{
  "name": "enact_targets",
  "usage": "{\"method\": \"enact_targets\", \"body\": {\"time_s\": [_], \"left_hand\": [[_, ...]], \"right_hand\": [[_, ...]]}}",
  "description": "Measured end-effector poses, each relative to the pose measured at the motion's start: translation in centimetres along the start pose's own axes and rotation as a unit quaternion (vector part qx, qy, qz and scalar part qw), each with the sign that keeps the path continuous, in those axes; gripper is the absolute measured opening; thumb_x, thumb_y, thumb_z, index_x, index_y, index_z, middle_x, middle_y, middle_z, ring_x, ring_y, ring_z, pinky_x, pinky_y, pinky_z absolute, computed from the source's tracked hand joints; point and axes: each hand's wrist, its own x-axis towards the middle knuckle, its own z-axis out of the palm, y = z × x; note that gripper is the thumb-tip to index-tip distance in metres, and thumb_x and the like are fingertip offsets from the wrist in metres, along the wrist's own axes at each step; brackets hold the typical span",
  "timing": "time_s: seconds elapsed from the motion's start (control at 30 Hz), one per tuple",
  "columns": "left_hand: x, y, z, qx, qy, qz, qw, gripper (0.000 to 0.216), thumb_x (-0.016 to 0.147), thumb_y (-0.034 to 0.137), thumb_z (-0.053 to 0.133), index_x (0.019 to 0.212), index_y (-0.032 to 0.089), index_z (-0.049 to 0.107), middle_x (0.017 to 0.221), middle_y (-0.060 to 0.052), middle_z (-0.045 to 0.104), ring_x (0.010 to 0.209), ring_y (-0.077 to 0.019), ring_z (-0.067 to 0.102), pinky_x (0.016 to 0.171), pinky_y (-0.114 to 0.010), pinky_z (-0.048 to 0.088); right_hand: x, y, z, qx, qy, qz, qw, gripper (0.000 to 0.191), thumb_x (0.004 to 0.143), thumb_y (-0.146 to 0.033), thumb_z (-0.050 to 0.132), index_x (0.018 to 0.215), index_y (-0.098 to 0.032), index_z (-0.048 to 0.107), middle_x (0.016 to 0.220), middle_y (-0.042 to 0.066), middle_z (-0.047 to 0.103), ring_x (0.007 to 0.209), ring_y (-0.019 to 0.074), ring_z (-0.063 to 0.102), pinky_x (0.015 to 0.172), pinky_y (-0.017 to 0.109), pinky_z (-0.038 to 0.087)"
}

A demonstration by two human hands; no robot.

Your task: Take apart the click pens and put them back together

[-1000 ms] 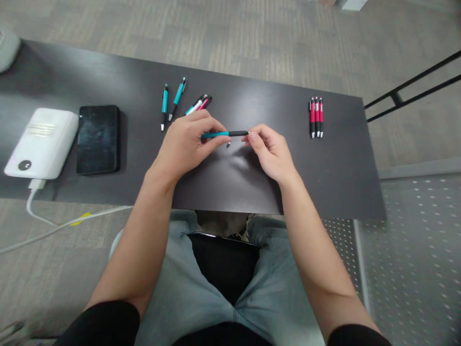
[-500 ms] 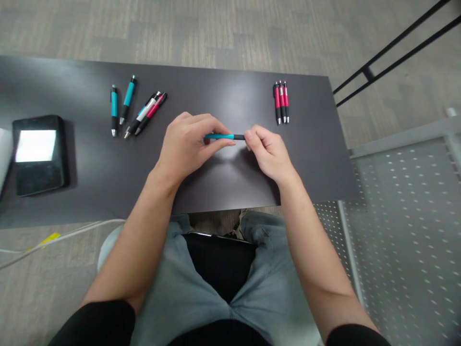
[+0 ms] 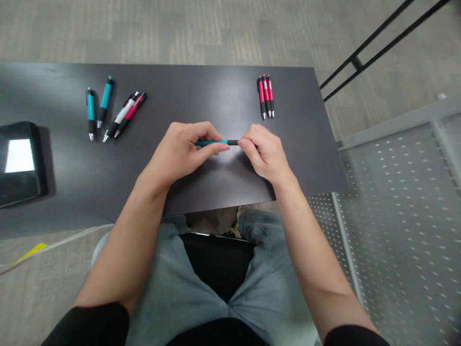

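A teal pen point(image 3: 220, 142) with a black grip is held level above the dark table point(image 3: 223, 187), between my two hands. My left hand point(image 3: 185, 146) is closed on its teal barrel, thumb below and fingers above. My right hand point(image 3: 264, 150) pinches the black grip end; the tip is hidden in the fingers. Farther off to the right, three red pens point(image 3: 266, 96) lie side by side. On the left are two teal pens point(image 3: 90, 113), plus a white pen point(image 3: 121, 115) and a red pen point(image 3: 131, 114) lying against each other at a slant.
A black device with a lit screen point(image 3: 19, 156) stands at the table's left end. Beyond the right edge are a perforated grey panel point(image 3: 403, 202) and black metal bars point(image 3: 374, 53). A white cable with a yellow tag point(image 3: 34, 251) hangs below the front edge.
The view has shifted to the right, so the table things appear farther left. Both hands keep hold of the teal pen; the left fingers have curled in slightly.
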Motion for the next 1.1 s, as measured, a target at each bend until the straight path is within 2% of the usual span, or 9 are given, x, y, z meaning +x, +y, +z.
{"method": "enact_targets", "body": {"time_s": [0.1,0.2,0.3,0.43,0.57,0.7,0.8,1.0,1.1], "left_hand": [[-0.2,0.3,-0.7,-0.016,-0.013,-0.004,1.0,0.044,0.112,0.072,0.085,0.1,0.03,0.091,0.089,-0.003,0.09,0.083,-0.0261,0.081,0.078,-0.039,0.058],[-0.3,0.6,-1.2,-0.035,-0.028,-0.003,0.999,0.042,0.112,0.068,0.086,0.096,0.03,0.089,0.087,-0.001,0.089,0.081,-0.0244,0.08,0.079,-0.038,0.059],[-0.4,0.7,-1.4,-0.053,-0.056,-0.014,0.997,0.051,0.118,0.07,0.078,0.088,0.029,0.086,0.076,0.0,0.084,0.072,-0.0218,0.075,0.075,-0.036,0.056],[-0.5,0.4,-2.0,-0.076,-0.073,-0.009,0.994,0.062,0.123,0.066,0.071,0.076,0.026,0.082,0.069,-0.001,0.08,0.063,-0.0187,0.068,0.072,-0.036,0.053],[-1.1,0.1,-3.0,-0.049,-0.035,-0.019,0.998,0.044,0.118,0.066,0.081,0.101,0.027,0.093,0.092,-0.005,0.091,0.083,-0.0235,0.081,0.081,-0.036,0.06],[-1.6,0.0,-3.6,-0.03,-0.017,-0.032,0.999,0.044,0.11,0.072,0.091,0.108,0.028,0.094,0.099,-0.006,0.093,0.091,-0.0278,0.084,0.085,-0.039,0.065],[-1.8,-0.2,-3.6,-0.021,-0.014,-0.032,0.999,0.041,0.109,0.07,0.091,0.105,0.029,0.094,0.097,-0.006,0.092,0.09,-0.0283,0.084,0.083,-0.039,0.064],[-1.6,-0.7,-3.2,0.008,-0.003,-0.023,1.0,0.032,0.108,0.064,0.091,0.105,0.032,0.095,0.101,-0.005,0.094,0.092,-0.0297,0.087,0.082,-0.039,0.064],[-1.6,-1.0,-3.3,0.018,0.001,-0.028,0.999,0.03,0.109,0.063,0.088,0.103,0.034,0.095,0.099,-0.004,0.094,0.092,-0.0305,0.087,0.083,-0.04,0.064]], "right_hand": [[-0.2,-0.2,0.1,-0.005,-0.013,0.001,1.0,0.071,0.131,-0.088,0.042,0.095,-0.031,0.064,0.091,0.006,0.058,0.097,0.0324,0.064,0.098,0.055,0.059],[-0.4,-0.3,0.1,-0.012,-0.041,0.041,0.998,0.062,0.125,-0.089,0.062,0.098,-0.033,0.068,0.093,0.008,0.062,0.104,0.0356,0.065,0.103,0.059,0.063],[-0.5,-0.3,0.2,-0.02,-0.058,0.034,0.998,0.057,0.12,-0.087,0.076,0.1,-0.034,0.069,0.093,0.008,0.063,0.105,0.0371,0.065,0.103,0.06,0.064],[-0.3,-0.2,0.7,-0.037,-0.068,-0.008,0.997,0.058,0.124,-0.087,0.067,0.104,-0.033,0.071,0.094,0.007,0.064,0.104,0.0368,0.067,0.101,0.058,0.06],[0.1,-0.3,1.0,-0.048,-0.041,-0.025,0.998,0.061,0.13,-0.086,0.055,0.11,-0.031,0.072,0.096,0.005,0.064,0.099,0.0329,0.067,0.099,0.052,0.054],[0.5,-0.7,1.2,-0.029,-0.034,-0.004,0.999,0.059,0.126,-0.086,0.062,0.111,-0.03,0.074,0.097,0.005,0.068,0.094,0.0301,0.064,0.098,0.049,0.053],[0.6,-1.3,1.3,-0.018,-0.034,0.018,0.999,0.06,0.123,-0.088,0.068,0.11,-0.03,0.075,0.097,0.004,0.07,0.091,0.0287,0.063,0.096,0.047,0.052],[1.1,-1.6,1.4,-0.018,-0.05,0.062,0.997,0.059,0.128,-0.082,0.064,0.101,-0.03,0.072,0.09,0.003,0.067,0.09,0.0277,0.064,0.095,0.043,0.051],[1.3,-1.3,1.9,-0.004,-0.026,0.057,0.998,0.055,0.125,-0.081,0.071,0.107,-0.03,0.074,0.096,0.004,0.067,0.093,0.0287,0.063,0.096,0.045,0.054]]}}
